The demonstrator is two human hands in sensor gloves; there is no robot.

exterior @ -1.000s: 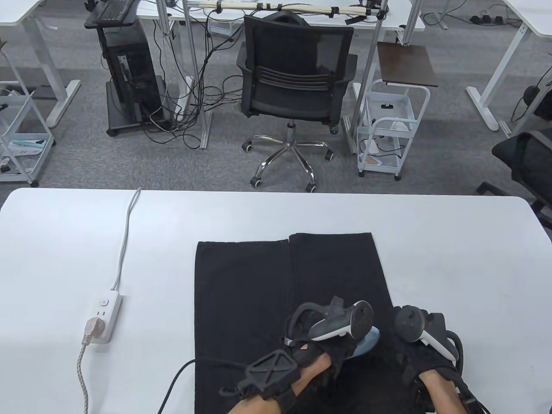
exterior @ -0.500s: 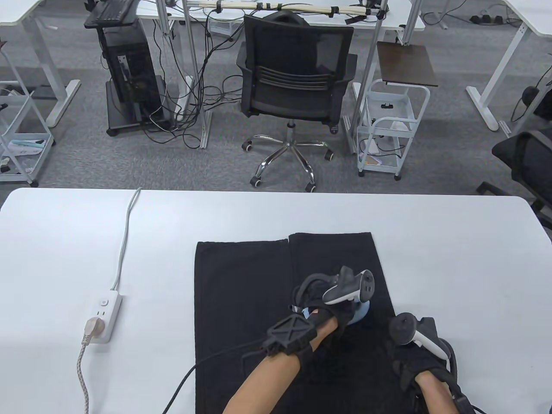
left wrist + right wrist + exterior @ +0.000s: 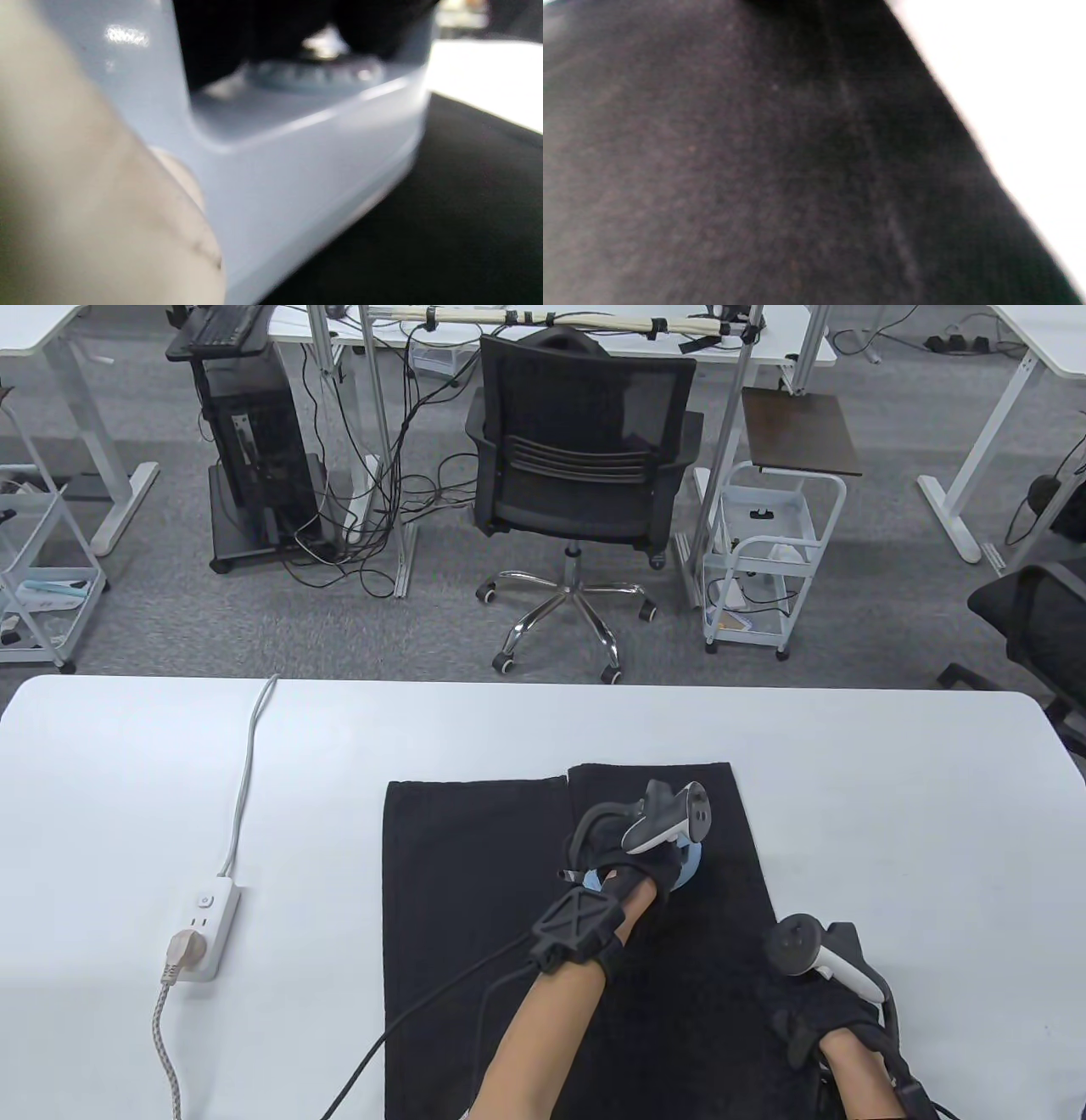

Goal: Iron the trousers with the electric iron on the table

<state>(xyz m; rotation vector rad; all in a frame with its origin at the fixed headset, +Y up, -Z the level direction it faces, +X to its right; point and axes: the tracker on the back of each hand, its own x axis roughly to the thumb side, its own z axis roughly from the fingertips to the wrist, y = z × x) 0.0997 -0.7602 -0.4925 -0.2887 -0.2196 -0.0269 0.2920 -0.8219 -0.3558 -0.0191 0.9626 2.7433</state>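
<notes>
While spread flat across white table (image 3: pixel 848 780): black trousers (image 3: pixel 475 899), right leg mid-pass. Pale blue electric iron (image 3: pixel 689 865) near that leg's hem, gripped by left hand (image 3: pixel 632 865). Right hand (image 3: pixel 827 1010) pressing cloth, finger spread unclear. Next, probably: reverse before hem.

black trousers (image 3: pixel 475 899), pale blue iron (image 3: pixel 297 169), white table (image 3: pixel 127 780), black gloves

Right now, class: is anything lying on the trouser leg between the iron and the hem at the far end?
Nothing visible. The left hand holds the iron on the trousers; only bare black cloth lies ahead up to the hem.
</notes>
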